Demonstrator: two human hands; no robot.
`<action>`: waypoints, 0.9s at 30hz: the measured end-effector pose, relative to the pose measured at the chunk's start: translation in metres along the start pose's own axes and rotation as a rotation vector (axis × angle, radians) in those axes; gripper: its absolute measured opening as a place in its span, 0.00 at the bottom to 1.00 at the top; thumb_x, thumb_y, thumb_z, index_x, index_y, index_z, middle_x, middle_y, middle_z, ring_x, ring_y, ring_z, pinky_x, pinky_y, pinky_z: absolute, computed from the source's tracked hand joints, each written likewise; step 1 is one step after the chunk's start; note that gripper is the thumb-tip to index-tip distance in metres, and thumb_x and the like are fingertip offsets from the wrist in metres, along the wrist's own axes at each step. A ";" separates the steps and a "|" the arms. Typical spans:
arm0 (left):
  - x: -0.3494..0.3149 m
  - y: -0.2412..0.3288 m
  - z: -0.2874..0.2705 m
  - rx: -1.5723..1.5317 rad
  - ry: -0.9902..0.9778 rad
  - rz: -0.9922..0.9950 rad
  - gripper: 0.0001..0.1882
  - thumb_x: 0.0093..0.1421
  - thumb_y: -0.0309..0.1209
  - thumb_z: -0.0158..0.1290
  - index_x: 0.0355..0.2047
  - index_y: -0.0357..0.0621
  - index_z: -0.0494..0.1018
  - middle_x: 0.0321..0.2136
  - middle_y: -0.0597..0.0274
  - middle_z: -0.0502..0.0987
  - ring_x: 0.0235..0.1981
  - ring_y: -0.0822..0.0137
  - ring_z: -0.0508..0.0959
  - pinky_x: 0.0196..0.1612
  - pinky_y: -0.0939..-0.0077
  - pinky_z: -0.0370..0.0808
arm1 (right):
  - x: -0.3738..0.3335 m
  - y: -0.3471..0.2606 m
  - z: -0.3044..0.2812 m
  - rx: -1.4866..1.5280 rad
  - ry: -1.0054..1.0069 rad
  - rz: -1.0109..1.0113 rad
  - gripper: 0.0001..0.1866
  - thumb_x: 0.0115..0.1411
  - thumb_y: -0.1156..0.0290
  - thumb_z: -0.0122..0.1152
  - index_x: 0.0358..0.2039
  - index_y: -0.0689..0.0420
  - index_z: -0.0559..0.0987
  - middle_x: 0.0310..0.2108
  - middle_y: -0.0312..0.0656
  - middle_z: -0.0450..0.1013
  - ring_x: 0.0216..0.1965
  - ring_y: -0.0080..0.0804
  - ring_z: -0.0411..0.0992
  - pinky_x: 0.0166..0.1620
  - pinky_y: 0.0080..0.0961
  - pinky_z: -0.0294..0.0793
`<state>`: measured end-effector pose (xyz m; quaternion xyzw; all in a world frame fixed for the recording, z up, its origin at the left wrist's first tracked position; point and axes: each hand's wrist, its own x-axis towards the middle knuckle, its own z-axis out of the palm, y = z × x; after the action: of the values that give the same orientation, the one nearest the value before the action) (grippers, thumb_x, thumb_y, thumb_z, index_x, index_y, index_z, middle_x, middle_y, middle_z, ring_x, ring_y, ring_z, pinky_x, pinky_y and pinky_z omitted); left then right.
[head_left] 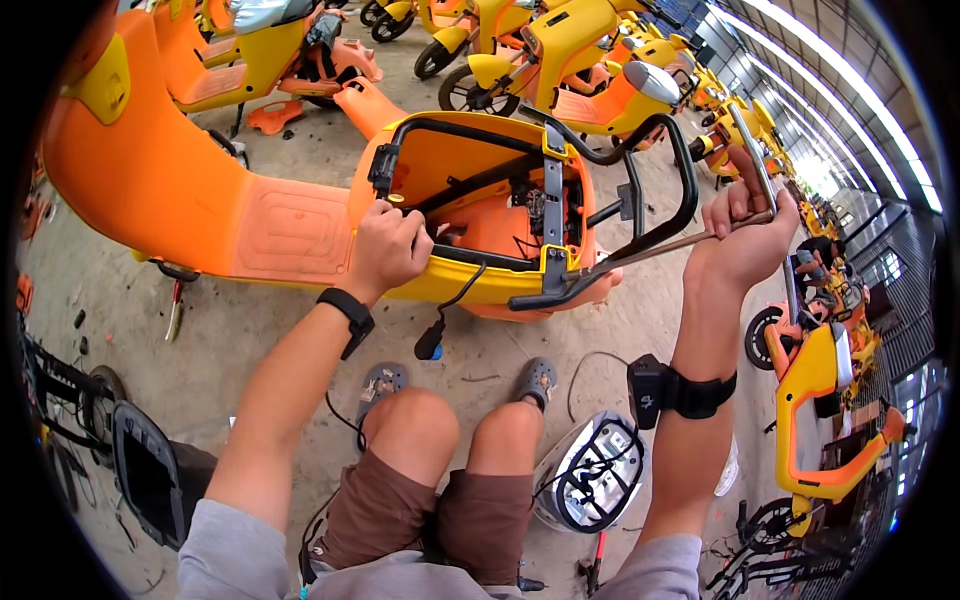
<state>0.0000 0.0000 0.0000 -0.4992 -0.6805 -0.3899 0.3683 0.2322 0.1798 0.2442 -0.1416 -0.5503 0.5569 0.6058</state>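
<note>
In front of me is an orange and yellow electric scooter (290,228), its seat compartment uncovered. My left hand (388,248) is closed over the near rim of that compartment (470,272), its fingertips hidden inside. Farther right, my right hand (748,212) grips a metal T-handle wrench (660,246) where shaft and crossbar meet. The shaft slants down left to the black tubular rear rack (690,185), by the yellow bracket (553,262); its tip is hard to make out. Inside the compartment lie an orange panel and dark wiring (535,205).
A black cable with a plug (430,340) hangs off the scooter's near side. By my right knee lies a white and black shell with wires (600,470); a black seat-like piece (145,460) is at left. Other scooters (560,50) crowd behind, and one (830,430) stands right.
</note>
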 end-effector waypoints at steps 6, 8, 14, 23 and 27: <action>-0.003 0.007 0.003 0.004 0.034 0.000 0.05 0.52 0.23 0.51 0.20 0.43 0.70 0.14 0.57 0.67 0.18 0.54 0.69 0.33 0.63 0.69 | 0.006 -0.016 0.011 0.071 -0.080 -0.119 0.34 0.69 0.53 0.29 0.39 0.69 0.81 0.14 0.26 0.47 0.14 0.18 0.44 0.20 0.20 0.46; 0.002 0.002 0.001 0.004 0.034 0.017 0.05 0.52 0.23 0.51 0.20 0.42 0.70 0.14 0.58 0.67 0.18 0.54 0.69 0.32 0.63 0.69 | 0.005 -0.015 0.017 0.064 -0.064 -0.082 0.34 0.69 0.53 0.30 0.38 0.69 0.81 0.14 0.26 0.47 0.14 0.18 0.44 0.20 0.20 0.46; 0.004 0.002 0.001 0.011 0.024 0.031 0.05 0.52 0.23 0.51 0.20 0.42 0.69 0.14 0.57 0.67 0.18 0.54 0.69 0.32 0.63 0.69 | 0.010 0.005 0.012 0.040 -0.114 -0.082 0.34 0.70 0.53 0.29 0.35 0.67 0.81 0.13 0.26 0.45 0.13 0.18 0.42 0.19 0.20 0.44; 0.004 0.002 0.000 -0.002 0.009 0.027 0.06 0.53 0.23 0.50 0.20 0.42 0.69 0.14 0.57 0.67 0.18 0.53 0.69 0.33 0.62 0.68 | 0.007 0.004 0.019 0.055 -0.160 -0.072 0.33 0.70 0.56 0.29 0.37 0.71 0.80 0.13 0.26 0.46 0.12 0.18 0.43 0.18 0.20 0.46; 0.003 0.001 0.001 0.004 0.000 0.030 0.06 0.53 0.23 0.50 0.20 0.42 0.69 0.14 0.57 0.67 0.18 0.54 0.69 0.33 0.62 0.68 | 0.007 0.004 0.019 0.055 -0.211 -0.073 0.32 0.70 0.57 0.30 0.37 0.71 0.79 0.13 0.27 0.47 0.12 0.18 0.43 0.18 0.20 0.46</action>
<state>-0.0003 0.0024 0.0025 -0.5086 -0.6736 -0.3829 0.3755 0.2131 0.1788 0.2514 -0.0456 -0.6003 0.5611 0.5681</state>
